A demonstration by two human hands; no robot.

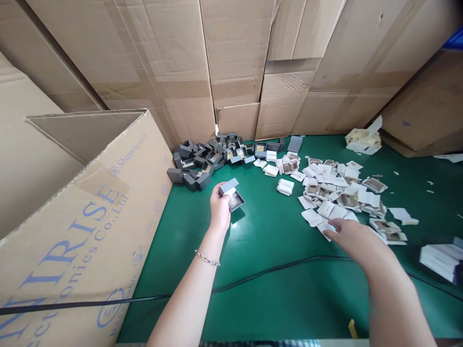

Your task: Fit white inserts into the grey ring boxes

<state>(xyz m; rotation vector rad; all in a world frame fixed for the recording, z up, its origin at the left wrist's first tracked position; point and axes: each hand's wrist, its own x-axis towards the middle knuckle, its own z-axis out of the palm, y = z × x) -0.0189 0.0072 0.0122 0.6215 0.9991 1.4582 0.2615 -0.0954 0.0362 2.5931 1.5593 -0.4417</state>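
Note:
My left hand (220,208) is closed around a small grey box (232,193) with its lid open, held just above the green table (275,270). Behind it lies a heap of several grey boxes (213,159), some of them open. My right hand (352,236) reaches to the near edge of a scatter of white folded paper inserts (340,193). Its fingertips rest on one white insert (325,226); the fingers are bent and partly hidden, so a grip cannot be made out.
A large printed cardboard carton (83,231) stands open at the left. Flattened cardboard sheets (238,67) line the back. A black cable (275,268) runs across the table in front of me. A stack of white-edged packs (441,258) sits at the right edge.

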